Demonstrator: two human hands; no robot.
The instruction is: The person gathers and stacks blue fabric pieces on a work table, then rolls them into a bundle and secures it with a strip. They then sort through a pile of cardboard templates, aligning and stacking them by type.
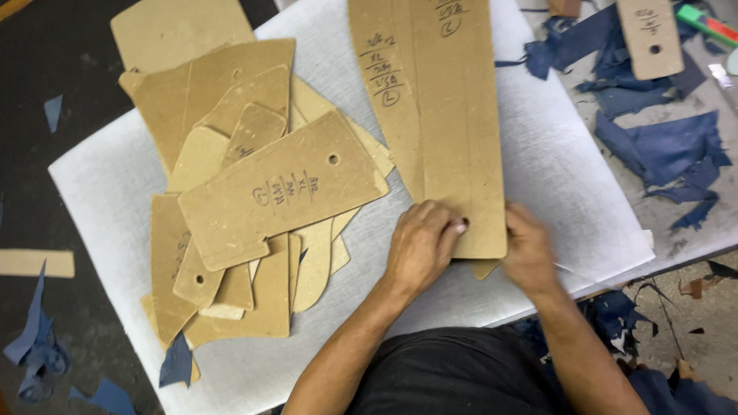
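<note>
A long tan cardboard pattern (439, 111) lies lengthwise on a pale grey board (553, 174), its near end reaching almost to the board's front edge. The left hand (421, 247) rests on that near end, knuckles up, fingers curled close together and pressing down on the card beside a small punched hole (465, 222); the fingertips touch the card, but whether they pinch it cannot be told. The right hand (529, 252) sits at the pattern's right lower edge, fingers bent and drawn in against the card's rim, the thumb side hidden, so its grip cannot be made out either. A small tan tip (484, 269) pokes out from under the pattern between the two hands. To the left, just beside the left hand, a loose heap of smaller cardboard templates (253, 202) overlaps in many layers, the topmost a rectangular piece (287, 187) with a hole near one corner and handwritten marks; it crowds the left half of the board and reaches close to the long pattern's left edge. A dark blue scrap (176, 363) pokes out at the heap's near corner. Beyond the board's right side, on a grey table (734, 198), lie crumpled blue leather offcuts (662, 150), a short tan tag (650, 33) with a hole, and a green and red block (710, 25). A separate tan strip (33, 262) and more blue scraps (35, 342) lie on the dark floor at the left.
</note>
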